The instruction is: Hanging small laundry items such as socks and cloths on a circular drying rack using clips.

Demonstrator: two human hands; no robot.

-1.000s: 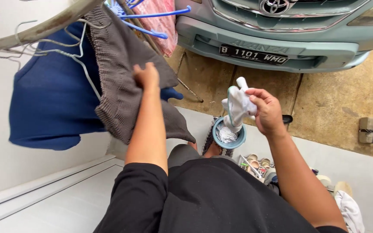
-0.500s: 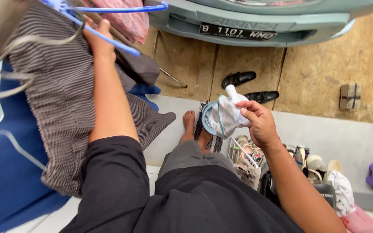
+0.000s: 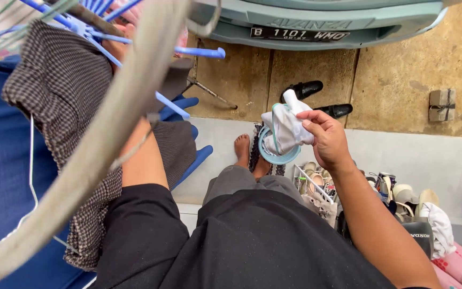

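My right hand (image 3: 325, 140) is closed around a crumpled white cloth (image 3: 286, 128) with a pale green edge, held at chest height above a small blue bucket (image 3: 276, 156) on the floor. My left arm reaches up to the left. My left hand (image 3: 116, 52) is mostly hidden behind a thick grey rack bar (image 3: 108, 139) and blue plastic hangers (image 3: 191, 52), so its grip cannot be made out. It is up against a grey checked garment (image 3: 65, 96) hanging from the rack. A dark blue garment (image 3: 1, 160) hangs behind that.
A car's bumper (image 3: 322, 21) stands close ahead. Two black shoes (image 3: 306, 88) lie on the concrete before it, and a small tied box (image 3: 441, 104) lies to the right. My bare foot (image 3: 241, 147) is on a mat. Sandals and clutter (image 3: 316, 187) fill the lower right.
The view has shifted and the rack bar now crosses the left side. My left hand rose from the grey garment to the blue hangers. My right hand keeps hold of the white cloth.
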